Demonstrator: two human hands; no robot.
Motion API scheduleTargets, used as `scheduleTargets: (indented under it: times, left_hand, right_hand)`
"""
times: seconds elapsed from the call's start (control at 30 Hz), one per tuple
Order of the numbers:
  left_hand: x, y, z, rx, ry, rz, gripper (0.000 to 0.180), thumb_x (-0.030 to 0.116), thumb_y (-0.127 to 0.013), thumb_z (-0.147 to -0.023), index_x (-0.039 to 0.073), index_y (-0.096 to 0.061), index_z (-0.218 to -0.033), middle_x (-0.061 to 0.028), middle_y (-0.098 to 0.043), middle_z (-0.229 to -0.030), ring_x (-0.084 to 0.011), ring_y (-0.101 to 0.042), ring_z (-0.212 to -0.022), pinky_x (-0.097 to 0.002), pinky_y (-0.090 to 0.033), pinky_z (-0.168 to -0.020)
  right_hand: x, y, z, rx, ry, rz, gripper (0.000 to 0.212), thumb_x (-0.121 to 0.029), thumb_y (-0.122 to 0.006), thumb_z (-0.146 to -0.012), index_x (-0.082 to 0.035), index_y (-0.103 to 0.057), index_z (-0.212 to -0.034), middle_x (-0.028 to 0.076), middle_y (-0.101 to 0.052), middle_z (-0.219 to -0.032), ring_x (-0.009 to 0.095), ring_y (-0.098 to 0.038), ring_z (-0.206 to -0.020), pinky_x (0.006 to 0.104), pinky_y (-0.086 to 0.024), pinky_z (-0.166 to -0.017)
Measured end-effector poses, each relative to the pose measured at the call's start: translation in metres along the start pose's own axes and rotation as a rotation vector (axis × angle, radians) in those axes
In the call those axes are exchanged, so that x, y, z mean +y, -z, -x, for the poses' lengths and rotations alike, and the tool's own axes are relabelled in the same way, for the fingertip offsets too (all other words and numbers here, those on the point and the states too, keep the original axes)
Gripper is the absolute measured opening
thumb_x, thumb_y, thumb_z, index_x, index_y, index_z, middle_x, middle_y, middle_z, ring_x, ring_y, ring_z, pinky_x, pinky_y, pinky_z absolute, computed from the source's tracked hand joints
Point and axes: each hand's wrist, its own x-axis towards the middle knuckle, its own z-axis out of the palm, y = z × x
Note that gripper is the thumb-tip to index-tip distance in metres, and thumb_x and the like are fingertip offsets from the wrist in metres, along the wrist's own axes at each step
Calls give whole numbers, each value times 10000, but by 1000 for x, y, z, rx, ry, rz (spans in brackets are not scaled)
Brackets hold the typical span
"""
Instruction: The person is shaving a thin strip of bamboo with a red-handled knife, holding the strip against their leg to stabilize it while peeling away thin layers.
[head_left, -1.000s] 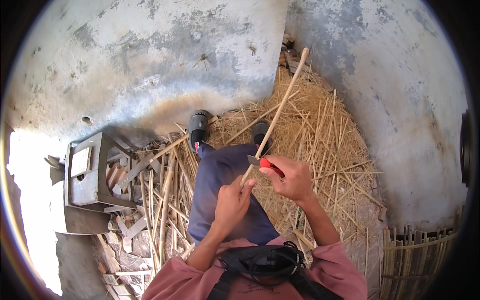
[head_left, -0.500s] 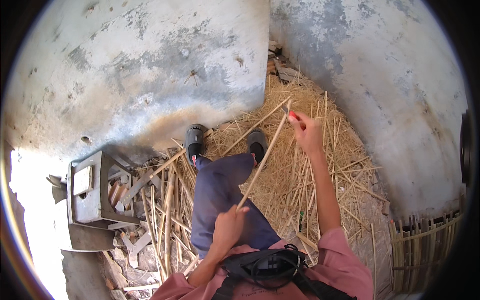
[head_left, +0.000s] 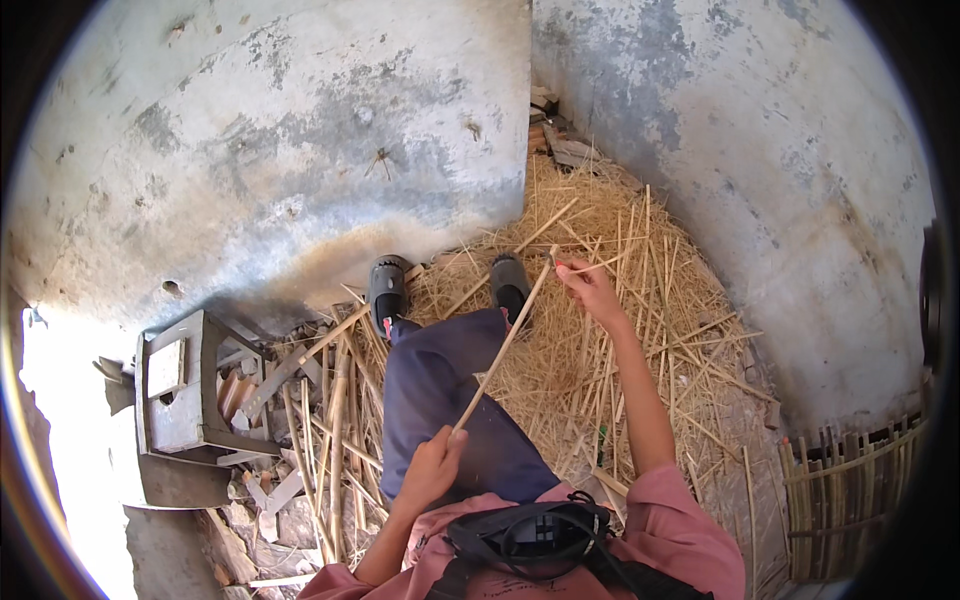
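My left hand [head_left: 428, 470] is closed round the near end of a thin pale bamboo stick [head_left: 505, 350]. The stick slants up and away to the right across my dark trousers. At its far end my right hand [head_left: 590, 289] is closed on a small red-handled knife [head_left: 557, 262], mostly hidden by the fingers; a bit of its grey blade shows against the stick. A thin pale strip [head_left: 605, 263] sticks out to the right beside my right fingers.
Shavings and thin strips [head_left: 570, 370] cover the floor ahead and right. Bamboo poles [head_left: 338, 430] lie by my left leg, next to a grey box-like frame [head_left: 195, 370]. Worn walls [head_left: 400, 110] meet ahead. A slatted bamboo piece [head_left: 845, 500] stands at the right.
My right hand and the knife have come nearer and slightly left. My left hand has shifted left and nearer with the stick. A thin strip now shows at my right fingers.
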Motion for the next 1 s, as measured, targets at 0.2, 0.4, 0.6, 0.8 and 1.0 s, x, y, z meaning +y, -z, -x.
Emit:
scheduleTargets:
  times: [0.2,0.4,0.6,0.8,1.0]
  left_hand:
    - [-1,8,-8,-34,-50,90,399,352,-486,-1143,3,-576,-972,-123,-564,-700,-217,-570,-652,-398,-448,-632]
    - [-5,1,-37,-11,-147,187,518,403,-380,-1178,16,-649,-964,19,-493,-665,-77,-479,-597,-278,-397,-552]
    - [19,2,-61,-54,-109,513,543,494,-349,-1167,14,-599,-1124,69,-443,-710,-34,-393,-559,-218,-322,-498]
    - [43,8,-68,-54,-295,449,516,380,-741,-1024,60,-443,-1296,71,-431,-782,-15,-396,-675,-184,-322,-578]
    - [61,13,-68,-208,-250,612,650,196,-849,-947,30,-362,-1344,7,-517,-938,-59,-490,-871,-212,-468,-730]
  right_hand:
    - [-6,1,20,-232,-232,-859,308,-360,-560,-1113,-67,-652,-1134,-67,-373,-658,35,-311,-483,205,-289,-459]
    - [-25,-58,69,-99,-169,-533,264,-287,-565,-1102,-58,-673,-1178,-65,-396,-673,25,-355,-528,209,-283,-482]
    - [-40,-102,116,-115,92,98,248,-199,-666,-1033,-13,-688,-1194,4,-617,-798,90,-522,-671,268,-425,-626]
    - [-72,-112,130,-102,247,298,304,-247,-739,-985,-31,-683,-1191,174,-737,-955,330,-739,-851,385,-564,-749]
    - [-86,-115,133,-109,368,376,313,-256,-762,-967,-44,-688,-1185,146,-747,-951,320,-745,-799,384,-578,-696]
